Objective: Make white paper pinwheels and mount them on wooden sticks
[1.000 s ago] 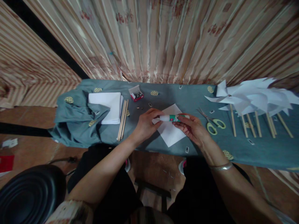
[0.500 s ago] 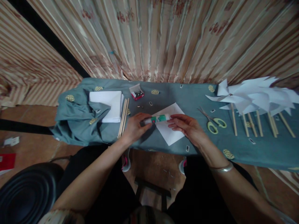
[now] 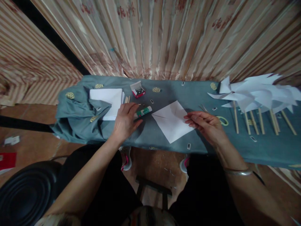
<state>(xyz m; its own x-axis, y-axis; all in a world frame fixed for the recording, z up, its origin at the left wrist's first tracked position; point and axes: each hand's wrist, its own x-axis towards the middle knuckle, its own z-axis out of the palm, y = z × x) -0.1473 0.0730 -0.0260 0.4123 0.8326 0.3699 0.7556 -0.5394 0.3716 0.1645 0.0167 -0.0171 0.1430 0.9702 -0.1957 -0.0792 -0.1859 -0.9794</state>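
A square white sheet of paper [image 3: 172, 125] lies turned cornerwise on the cloth, with slits running in from its corners. My right hand [image 3: 205, 124] is at its right corner, fingers bent together on the edge; the thumb is partly hidden. Left of the sheet, a green and white glue stick [image 3: 144, 111] lies tilted on the cloth. My left hand [image 3: 127, 119] is beside the glue stick's left end, thumb and fingers apart. It partly covers several thin wooden sticks [image 3: 127, 99]. Scissors with light green handles [image 3: 223, 120] are partly hidden behind my right hand.
A stack of white paper [image 3: 107, 95] lies left, partly under a cloth fold. Behind stands an open red and white box of small metal pieces [image 3: 138, 91]. Paper pinwheels [image 3: 256, 92] on wooden sticks lie at the right. A pleated curtain [image 3: 150, 40] hangs behind the table.
Both hands held the glue stick above the sheet. The glue stick has moved left onto the cloth, my left hand has loosened beside it, and my right hand has moved right to the sheet's corner.
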